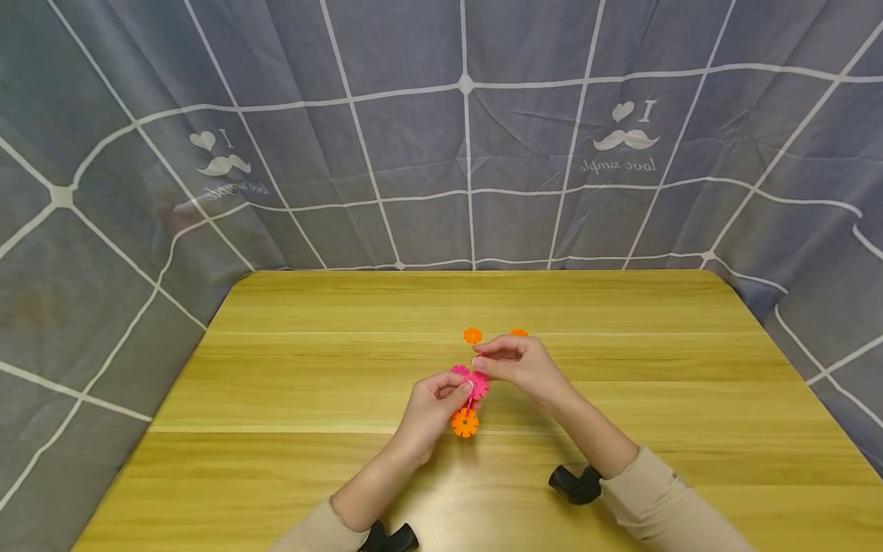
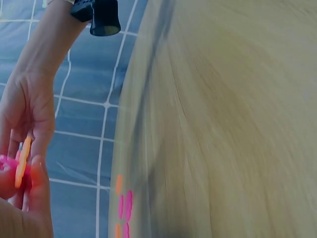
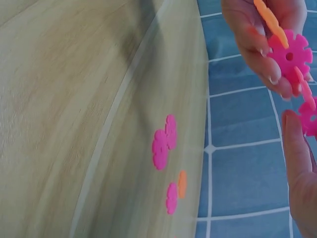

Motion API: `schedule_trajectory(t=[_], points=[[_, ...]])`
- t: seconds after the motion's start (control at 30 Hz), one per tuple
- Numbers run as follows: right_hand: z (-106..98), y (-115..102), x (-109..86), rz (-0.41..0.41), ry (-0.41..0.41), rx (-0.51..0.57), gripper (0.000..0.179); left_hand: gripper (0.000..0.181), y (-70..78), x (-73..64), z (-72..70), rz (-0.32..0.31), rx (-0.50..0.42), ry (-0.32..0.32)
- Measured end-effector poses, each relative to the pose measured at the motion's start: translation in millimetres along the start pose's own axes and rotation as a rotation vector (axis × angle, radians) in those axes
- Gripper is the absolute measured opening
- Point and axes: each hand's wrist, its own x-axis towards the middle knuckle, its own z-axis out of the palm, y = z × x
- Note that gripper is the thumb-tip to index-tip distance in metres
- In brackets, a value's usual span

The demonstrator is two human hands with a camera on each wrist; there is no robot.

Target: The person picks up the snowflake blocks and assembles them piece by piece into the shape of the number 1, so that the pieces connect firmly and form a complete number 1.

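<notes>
1. Left hand (image 1: 434, 400) pinches a pink disc (image 1: 479, 386), an orange disc (image 1: 465, 432) at its six o'clock
2. Right hand (image 1: 520, 364), at left hand's two o'clock, pinches another pink disc (image 3: 308, 124)
3. Loose orange disc (image 1: 472, 336) lies on the table (image 1: 310, 376) at twelve o'clock

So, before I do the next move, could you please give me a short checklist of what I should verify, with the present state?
1. Left fingers gripping the joined discs: ok.
2. Near orange disc attached to the larger-looking pink disc: ok, it appears slotted in.
3. Right fingers pinching the end pink disc: ok.
4. That end disc fully seated: cannot tell, the joint is too small to judge.
5. Spare discs available: ok, loose orange and pink ones lie on the table.
</notes>
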Motion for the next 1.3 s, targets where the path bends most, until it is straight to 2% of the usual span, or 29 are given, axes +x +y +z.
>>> schedule_trajectory(t=[0.17,0.33,0.63,0.9,1.07,1.2,1.3], points=[[4,0,-0.5,-0.051,0.06,-0.036,0.029,0.018,1.8,0.3,5.7,0.016,-0.016,0.062],[7,1,-1.2,-0.089,0.067,-0.097,0.027,0.016,3.6,-2.3,8.0,-0.014,-0.021,0.108],[7,5,-2.8,-0.133,0.051,-0.101,0.025,0.015,4.6,-2.8,9.4,-0.015,-0.026,0.123],[5,8,-1.6,-0.105,0.017,-0.048,0.026,0.016,4.8,-1.7,6.0,-0.022,-0.005,0.097],[-3,7,0.7,-0.068,-0.05,0.013,0.03,0.014,6.3,-0.5,3.5,-0.03,-0.002,0.064],[-10,9,3.1,-0.086,-0.143,0.033,0.032,0.015,7.4,0.4,-0.4,-0.011,0.034,0.003],[-13,12,1.8,-0.098,-0.184,0.038,0.031,0.019,7.2,-1.3,-2.9,-0.01,0.076,-0.059]])
